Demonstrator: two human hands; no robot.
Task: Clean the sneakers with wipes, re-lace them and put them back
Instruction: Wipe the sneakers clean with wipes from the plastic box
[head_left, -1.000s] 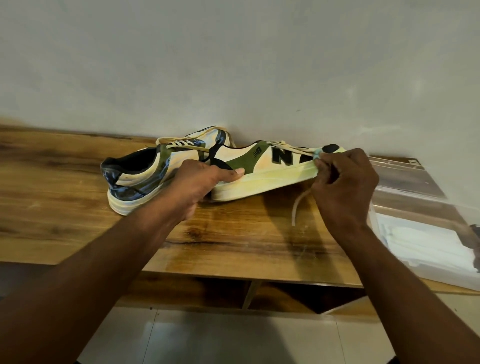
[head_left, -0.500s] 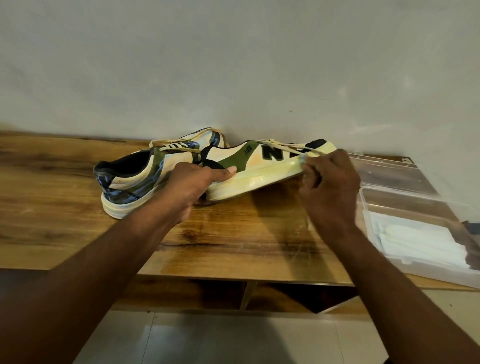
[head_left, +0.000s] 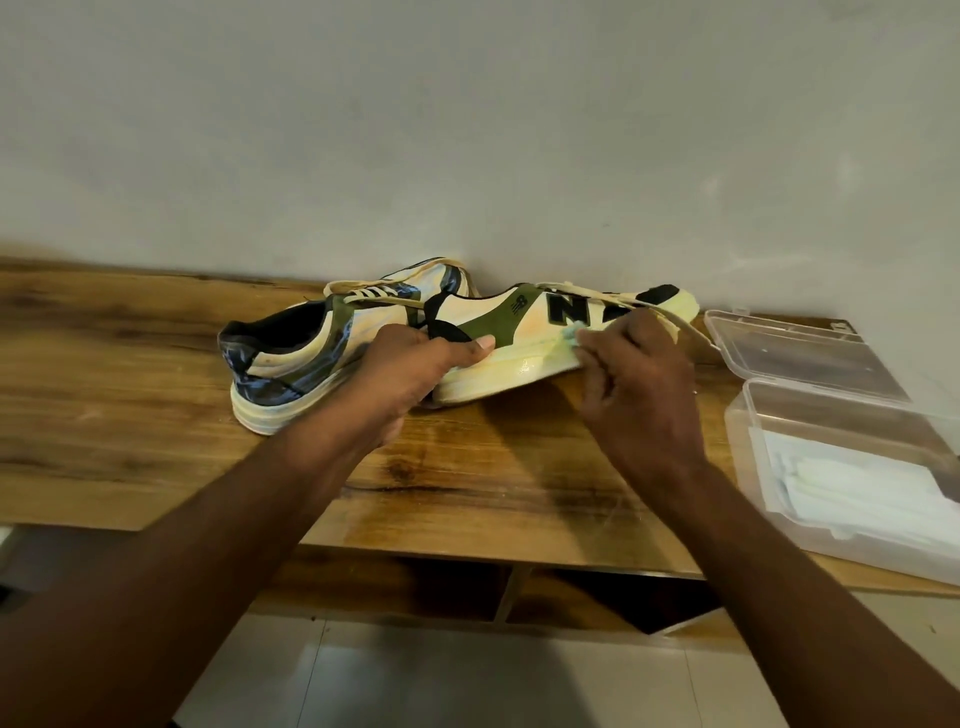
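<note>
Left hand is gripping the heel end of the right-hand sneaker, thumb lying along the side above the midsole, fingers curling under and out of sight; heel is sitting low at the grip, toe is tilting up and away toward the wall. Right hand is pinching a small pale wipe between thumb and fingertips and pressing it against the sneaker's side, just below the black "N", right at the line where upper meets midsole. The midsole just below the pinch is looking wet and glossy. A loose cream lace is trailing past the far side of the right hand, toward the toe. Second sneaker, blue-black marbled with a green stripe, is standing on its sole on the wooden tabletop, just beyond the left hand's knuckles, its toe tucking behind the held sneaker's heel. Off to the outer side of the right hand, well apart from it, a clear plastic box is sitting open with white wipes folded inside, its lid lying flat behind it near the wall
</note>
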